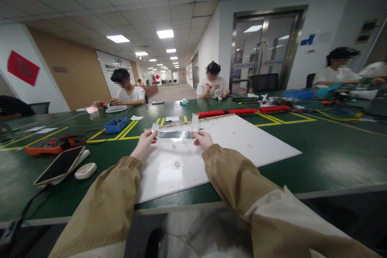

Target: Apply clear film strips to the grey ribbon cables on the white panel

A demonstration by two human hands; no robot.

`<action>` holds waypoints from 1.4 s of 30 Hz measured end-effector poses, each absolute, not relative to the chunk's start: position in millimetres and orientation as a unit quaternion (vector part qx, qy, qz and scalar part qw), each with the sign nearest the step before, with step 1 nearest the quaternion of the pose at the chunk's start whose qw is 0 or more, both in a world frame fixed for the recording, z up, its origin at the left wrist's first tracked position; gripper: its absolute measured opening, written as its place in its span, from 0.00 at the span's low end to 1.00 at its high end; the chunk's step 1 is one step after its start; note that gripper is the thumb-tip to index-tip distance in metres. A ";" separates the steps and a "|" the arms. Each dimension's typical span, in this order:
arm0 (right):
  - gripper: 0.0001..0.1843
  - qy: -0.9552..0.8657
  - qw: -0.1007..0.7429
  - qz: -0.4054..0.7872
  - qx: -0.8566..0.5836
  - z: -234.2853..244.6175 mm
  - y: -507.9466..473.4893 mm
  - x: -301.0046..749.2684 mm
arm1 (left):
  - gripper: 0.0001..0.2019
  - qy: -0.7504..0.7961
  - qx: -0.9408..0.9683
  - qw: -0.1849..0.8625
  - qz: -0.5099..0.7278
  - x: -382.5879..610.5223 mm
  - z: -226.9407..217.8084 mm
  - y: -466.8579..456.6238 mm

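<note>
A shiny silver strip point(174, 134) is stretched between my two hands, with pale, translucent tabs standing up at its ends. My left hand point(146, 141) pinches the left end, near a short tab point(155, 127). At the right end, the fingers of my right hand point(204, 139) are closed beside a taller tab point(195, 123). Both hands are above a large white board point(242, 145) with a rough brownish far edge. A small round clear piece point(177, 164) and several faint marks show on the board's surface.
Left of the board are a phone point(60, 165), a white oval object point(86, 171), an orange multimeter point(48, 145) and a blue basket point(115, 125). Red blocks point(242, 111) line the board's far side. Several people sit around the green table point(332, 161), with cables at right.
</note>
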State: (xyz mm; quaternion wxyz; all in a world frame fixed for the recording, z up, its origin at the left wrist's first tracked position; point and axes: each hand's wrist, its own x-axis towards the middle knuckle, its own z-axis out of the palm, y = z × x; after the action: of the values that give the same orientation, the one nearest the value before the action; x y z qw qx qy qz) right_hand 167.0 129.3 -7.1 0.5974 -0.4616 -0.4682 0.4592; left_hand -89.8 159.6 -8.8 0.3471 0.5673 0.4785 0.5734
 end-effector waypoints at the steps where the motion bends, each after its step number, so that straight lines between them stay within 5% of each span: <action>1: 0.09 -0.469 0.598 0.457 -0.462 -6.7 129.0 166.8 | 0.25 0.477 0.568 0.348 0.573 -89.0 -8.1 158.9; 4: 0.02 -0.467 0.601 0.455 -0.463 -5.6 129.2 166.3 | 0.25 0.473 0.573 0.350 0.570 -86.7 -6.4 157.6; 10: 0.15 -0.464 0.595 0.464 -0.463 -5.4 132.3 165.5 | 0.24 0.470 0.581 0.353 0.563 -84.9 -4.2 155.5; 32: 0.09 -0.490 0.597 0.446 -0.452 -2.4 125.1 163.9 | 0.21 0.425 0.608 0.326 0.586 -90.1 -7.3 161.9; 42: 0.18 -0.488 0.588 0.451 -0.461 -4.3 128.2 166.1 | 0.20 0.410 0.617 0.341 0.578 -87.3 -6.6 161.0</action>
State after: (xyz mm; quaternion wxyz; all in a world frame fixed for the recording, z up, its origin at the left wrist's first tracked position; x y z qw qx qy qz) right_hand 166.1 128.2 -4.3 0.5882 -0.4611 -0.4882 0.4507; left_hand -87.3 161.0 -6.6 0.3406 0.6172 0.4103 0.5785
